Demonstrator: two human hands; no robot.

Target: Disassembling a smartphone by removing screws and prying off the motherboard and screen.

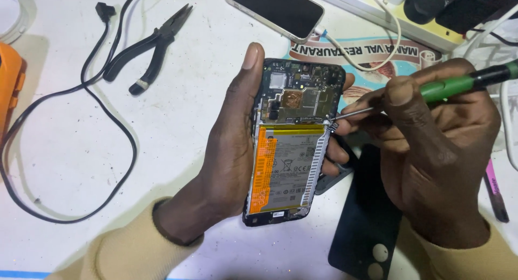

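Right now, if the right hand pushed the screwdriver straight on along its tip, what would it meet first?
The right hand aims the green screwdriver leftward; its tip already seems to touch the opened phone at the right edge, where circuit board meets battery. Beyond lies the left hand's thumb.

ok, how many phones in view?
2. The opened phone, back off and battery showing, is held in the left hand. A second phone lies face up at the top of the table, cable plugged in. Others may sit outside the frame.
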